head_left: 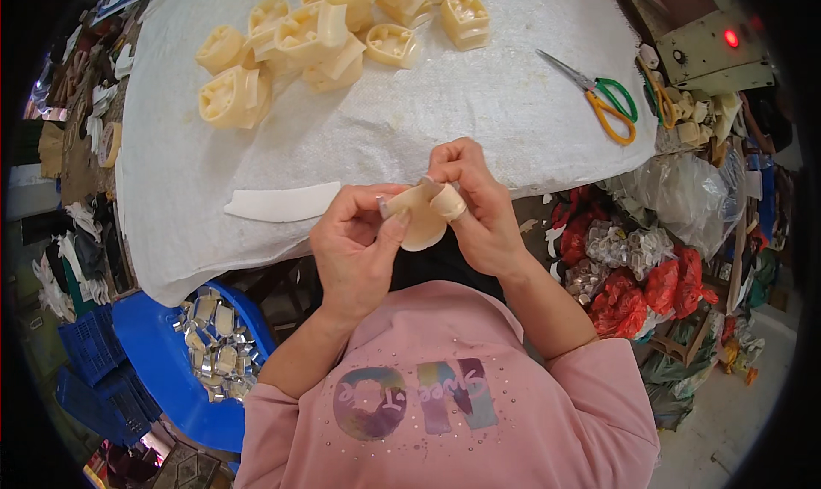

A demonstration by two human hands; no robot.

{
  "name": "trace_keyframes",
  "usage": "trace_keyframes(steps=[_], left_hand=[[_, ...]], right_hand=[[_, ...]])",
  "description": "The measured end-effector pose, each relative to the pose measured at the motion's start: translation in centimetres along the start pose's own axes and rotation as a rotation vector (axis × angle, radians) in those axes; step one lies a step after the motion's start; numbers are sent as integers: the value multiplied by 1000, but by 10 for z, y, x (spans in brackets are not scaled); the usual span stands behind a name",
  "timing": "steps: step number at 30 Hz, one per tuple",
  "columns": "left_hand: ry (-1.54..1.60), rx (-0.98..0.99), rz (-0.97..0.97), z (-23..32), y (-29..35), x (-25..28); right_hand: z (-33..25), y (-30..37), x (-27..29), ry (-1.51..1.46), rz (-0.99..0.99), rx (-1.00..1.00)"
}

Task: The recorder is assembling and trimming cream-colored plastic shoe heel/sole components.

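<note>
- Here we are at the front edge of the white-covered desk (496, 95), and both hands are busy on one cream piece (421, 224), held up just past that edge, in front of the person's body.
- The left hand (355, 241) grips it from the left, thumb laid across the near face, fingers bent behind.
- Over on the other side, the right hand (472, 202) pinches it too, at the upper right, where a curled cream band (448, 202) shows by the thumb; whether band and piece are one part, I cannot tell.
- Just left of the left hand, a flat white strip (282, 203) lies along the near part of the desk, its right end close to the fingers.
- Up at the far side, a cluster of cream moulded cups (312, 35), some resting on others, several showing their hollowed tops.
- Off to the right, scissors (609, 111) lie with blades parted, one handle green, the other orange, well apart from both hands.
- Down on the left, a blue plastic holder (154, 352) carries a heap of shiny silvery pieces (221, 343).
- And low on the right, red plastic bags (629, 296) sit bunched beside clear wrapping (688, 194).
</note>
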State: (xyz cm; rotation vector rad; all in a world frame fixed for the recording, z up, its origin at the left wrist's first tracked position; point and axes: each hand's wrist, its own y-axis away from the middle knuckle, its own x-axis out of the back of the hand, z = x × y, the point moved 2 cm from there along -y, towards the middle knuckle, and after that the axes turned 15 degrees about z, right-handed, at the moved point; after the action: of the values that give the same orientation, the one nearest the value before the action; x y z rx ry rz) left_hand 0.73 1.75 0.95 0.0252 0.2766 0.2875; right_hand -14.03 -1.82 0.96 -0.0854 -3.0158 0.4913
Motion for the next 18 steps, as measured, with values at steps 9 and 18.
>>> trace_keyframes(steps=[9,18], left_hand=[[-127,64,-92,13,4,-8],[-235,-119,-33,4,-4,2]], right_hand=[[-12,-3,1,280,83,249],[12,-8,19,-193,112,-199]])
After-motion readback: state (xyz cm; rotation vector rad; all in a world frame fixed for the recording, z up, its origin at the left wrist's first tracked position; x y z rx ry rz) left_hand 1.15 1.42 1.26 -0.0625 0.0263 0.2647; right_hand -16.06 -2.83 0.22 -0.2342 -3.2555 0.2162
